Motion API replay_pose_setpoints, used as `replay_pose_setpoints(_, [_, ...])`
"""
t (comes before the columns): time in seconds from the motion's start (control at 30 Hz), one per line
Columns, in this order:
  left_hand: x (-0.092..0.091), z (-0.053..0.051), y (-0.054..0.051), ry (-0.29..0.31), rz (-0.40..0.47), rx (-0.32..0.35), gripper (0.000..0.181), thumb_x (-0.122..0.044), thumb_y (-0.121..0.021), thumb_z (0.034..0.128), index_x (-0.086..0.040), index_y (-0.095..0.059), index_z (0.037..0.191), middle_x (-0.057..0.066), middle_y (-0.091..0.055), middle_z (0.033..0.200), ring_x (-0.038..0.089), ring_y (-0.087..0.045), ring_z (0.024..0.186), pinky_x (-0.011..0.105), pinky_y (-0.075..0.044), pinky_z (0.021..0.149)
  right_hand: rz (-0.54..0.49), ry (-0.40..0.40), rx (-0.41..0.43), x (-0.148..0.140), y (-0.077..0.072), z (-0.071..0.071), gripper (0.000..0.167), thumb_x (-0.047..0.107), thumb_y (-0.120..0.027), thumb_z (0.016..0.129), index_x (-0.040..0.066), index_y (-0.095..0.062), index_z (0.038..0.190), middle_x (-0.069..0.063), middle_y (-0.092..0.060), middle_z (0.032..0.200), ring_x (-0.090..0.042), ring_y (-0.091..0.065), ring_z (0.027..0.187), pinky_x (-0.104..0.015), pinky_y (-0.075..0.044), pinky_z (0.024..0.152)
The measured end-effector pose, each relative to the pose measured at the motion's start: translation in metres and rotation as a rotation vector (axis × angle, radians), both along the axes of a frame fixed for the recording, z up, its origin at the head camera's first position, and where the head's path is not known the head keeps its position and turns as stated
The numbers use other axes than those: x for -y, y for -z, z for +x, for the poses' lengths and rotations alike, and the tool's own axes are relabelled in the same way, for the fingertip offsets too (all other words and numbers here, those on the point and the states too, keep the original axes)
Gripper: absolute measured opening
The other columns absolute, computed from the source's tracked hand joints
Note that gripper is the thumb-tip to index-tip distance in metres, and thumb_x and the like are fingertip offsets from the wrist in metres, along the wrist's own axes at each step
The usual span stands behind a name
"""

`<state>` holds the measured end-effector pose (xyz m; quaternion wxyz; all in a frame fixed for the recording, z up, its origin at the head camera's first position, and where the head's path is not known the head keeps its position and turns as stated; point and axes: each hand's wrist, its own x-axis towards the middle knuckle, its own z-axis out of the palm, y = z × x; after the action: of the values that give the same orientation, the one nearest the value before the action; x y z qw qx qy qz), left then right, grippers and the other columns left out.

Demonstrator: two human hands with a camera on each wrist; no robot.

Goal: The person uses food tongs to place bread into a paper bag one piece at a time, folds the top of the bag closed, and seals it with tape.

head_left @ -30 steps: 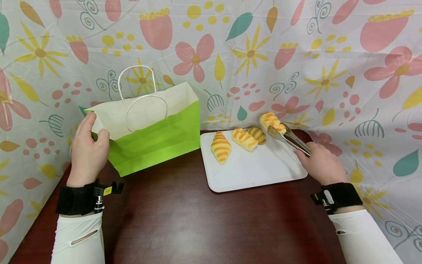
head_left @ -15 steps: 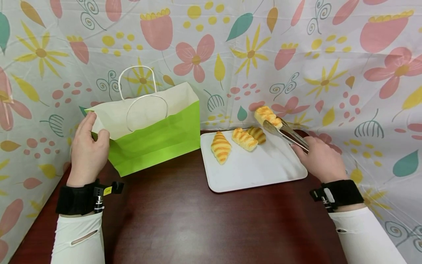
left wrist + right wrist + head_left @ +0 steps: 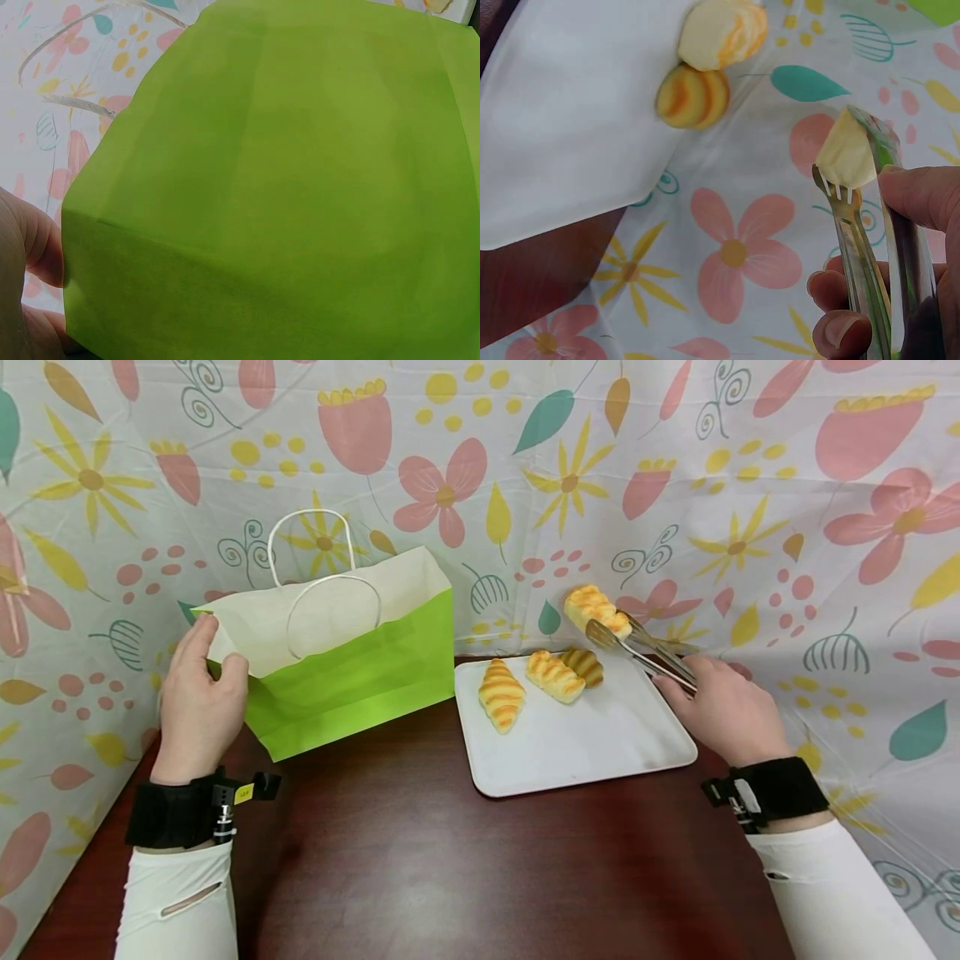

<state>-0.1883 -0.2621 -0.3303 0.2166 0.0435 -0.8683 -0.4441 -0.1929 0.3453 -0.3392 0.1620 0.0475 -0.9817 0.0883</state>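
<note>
My left hand [image 3: 201,702] grips the left edge of a green paper bag [image 3: 352,660] that stands with its mouth gaping and its white inside showing. In the left wrist view the bag's green side [image 3: 285,187] fills most of the picture, with fingers at its edge. My right hand [image 3: 731,710] holds metal tongs [image 3: 648,652], which clamp a golden striped bread roll [image 3: 596,610] raised above the far edge of a white tray [image 3: 577,747]. On that tray lie a pointed striped pastry [image 3: 502,695], a second bread roll [image 3: 555,677] and a browner shell-shaped pastry [image 3: 583,667].
The dark brown table [image 3: 480,868] runs beneath everything. A white flower-printed cloth [image 3: 450,468] hangs directly behind the bag and tray and along the left side. Two white cord handles [image 3: 347,527] stand up from the bag.
My right hand has moved left and slightly up, carrying the bread roll in the tongs higher and nearer the bag. The left hand and bag have stayed still.
</note>
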Motion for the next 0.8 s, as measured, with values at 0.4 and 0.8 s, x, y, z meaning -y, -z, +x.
replay_pose_setpoints(0.4, [0.001, 0.000, 0.001, 0.006, -0.002, -0.015, 0.066, -0.019, -0.033, 0.1026, -0.010, -0.031, 0.168, 0.007, -0.020, 0.176, 0.030, -0.016, 0.163, 0.056, -0.015, 0.130, -0.010, -0.018, -0.049, 0.016, -0.017, 0.000, 0.054, 0.053, -0.056, 0.106, 0.007, -0.065, 0.134, -0.028, -0.070, 0.117, -0.052, -0.067, 0.100, -0.071, -0.048, 0.076])
replay_pose_setpoints(0.8, [0.001, -0.001, 0.001, -0.002, -0.004, -0.013, 0.066, -0.019, -0.034, 0.1027, -0.009, -0.031, 0.168, 0.007, -0.020, 0.176, 0.030, -0.016, 0.162, 0.057, -0.015, 0.130, 0.020, -0.060, -0.073, 0.034, -0.036, -0.008, 0.054, 0.054, -0.059, 0.105, 0.007, -0.066, 0.131, -0.023, -0.069, 0.096, -0.045, -0.067, 0.088, -0.069, -0.049, 0.070])
